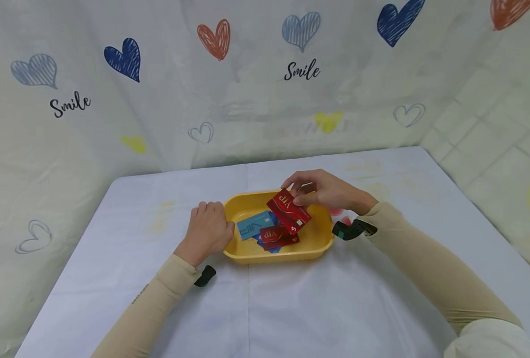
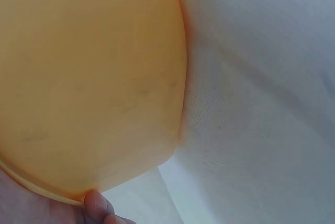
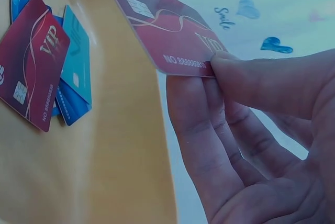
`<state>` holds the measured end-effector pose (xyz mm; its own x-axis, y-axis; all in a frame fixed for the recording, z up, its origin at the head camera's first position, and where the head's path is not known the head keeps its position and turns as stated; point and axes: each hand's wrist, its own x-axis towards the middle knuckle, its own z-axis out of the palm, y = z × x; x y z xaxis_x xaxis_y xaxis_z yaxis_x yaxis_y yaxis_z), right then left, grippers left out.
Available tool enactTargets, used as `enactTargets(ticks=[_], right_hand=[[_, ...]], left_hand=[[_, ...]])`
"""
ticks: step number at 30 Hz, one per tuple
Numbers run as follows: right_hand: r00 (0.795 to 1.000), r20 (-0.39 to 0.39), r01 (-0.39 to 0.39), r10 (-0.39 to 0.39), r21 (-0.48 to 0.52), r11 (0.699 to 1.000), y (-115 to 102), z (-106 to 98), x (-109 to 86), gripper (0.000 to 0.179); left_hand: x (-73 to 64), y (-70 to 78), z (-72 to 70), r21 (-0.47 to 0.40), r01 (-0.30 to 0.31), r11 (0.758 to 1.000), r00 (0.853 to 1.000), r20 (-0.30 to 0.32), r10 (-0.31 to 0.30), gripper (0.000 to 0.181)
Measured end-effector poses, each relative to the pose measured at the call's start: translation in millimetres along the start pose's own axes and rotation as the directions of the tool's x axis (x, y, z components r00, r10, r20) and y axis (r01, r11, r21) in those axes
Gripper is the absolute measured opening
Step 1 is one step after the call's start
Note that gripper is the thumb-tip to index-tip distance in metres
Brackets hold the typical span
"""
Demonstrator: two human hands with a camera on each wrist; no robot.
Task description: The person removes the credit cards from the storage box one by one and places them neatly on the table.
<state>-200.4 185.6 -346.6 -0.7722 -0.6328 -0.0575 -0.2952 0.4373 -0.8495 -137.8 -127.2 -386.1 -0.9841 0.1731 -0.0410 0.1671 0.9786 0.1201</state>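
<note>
My right hand pinches a red VIP card between thumb and fingers, tilted over the right half of a yellow tray. In the right wrist view the thumb lies on the printed face of this card, with fingers behind it. My left hand grips the tray's left end; in the left wrist view its fingertips show at the rim. Inside the tray, another red VIP card overlaps a light blue card and darker blue cards, partly hidden in the pile.
The tray stands on a table with a white cloth. Behind it hangs a pale sheet printed with hearts and "Smile". Black straps are worn at both wrists, over beige sleeves.
</note>
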Motion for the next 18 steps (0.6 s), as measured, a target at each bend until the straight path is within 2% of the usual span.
enactTargets(ticks=[18], right_hand=[[0.997, -0.067, -0.043, 0.045, 0.039, 0.998, 9, -9, -11.0, 0.034]], left_hand=[[-1.2, 1.4, -0.7, 0.003, 0.005, 1.0, 1.0, 0.0, -0.005, 0.032]])
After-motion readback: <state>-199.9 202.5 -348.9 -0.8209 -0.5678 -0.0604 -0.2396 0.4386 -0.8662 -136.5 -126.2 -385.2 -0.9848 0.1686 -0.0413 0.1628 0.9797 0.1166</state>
